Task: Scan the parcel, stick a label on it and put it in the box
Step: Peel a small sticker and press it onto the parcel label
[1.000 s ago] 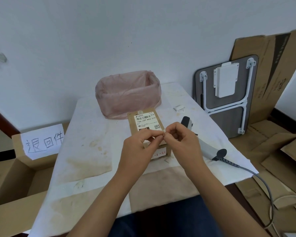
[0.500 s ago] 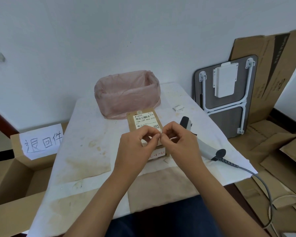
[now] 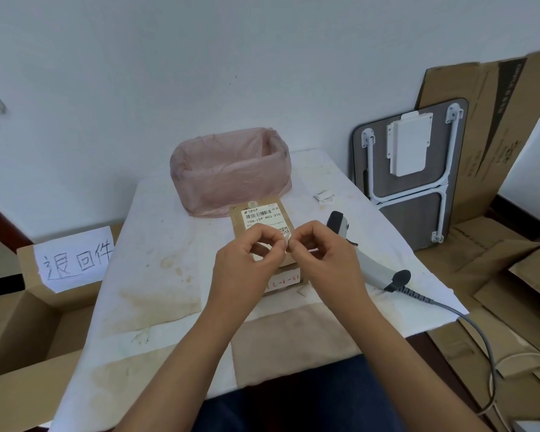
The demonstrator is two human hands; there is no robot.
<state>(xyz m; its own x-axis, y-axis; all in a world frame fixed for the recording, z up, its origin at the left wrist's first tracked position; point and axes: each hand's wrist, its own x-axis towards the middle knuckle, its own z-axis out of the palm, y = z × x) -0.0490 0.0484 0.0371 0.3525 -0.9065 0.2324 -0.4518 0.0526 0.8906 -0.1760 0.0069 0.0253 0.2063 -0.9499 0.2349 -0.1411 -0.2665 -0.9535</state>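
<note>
The parcel [image 3: 264, 241] is lying flat on the white-covered worktop [image 3: 156, 275], a small brown cardboard carton with a white shipping slip bearing a barcode and printed code on its top face and a strip with red print along its near side. It is sitting just in front of a pink-lined container, with its near half hidden behind the hands. A small white label [image 3: 286, 244] is being pinched between fingertips just above the parcel; it is too small to read. The box [image 3: 28, 322], an open brown carton carrying a handwritten white sign, is standing beside the worktop at the left.
</note>
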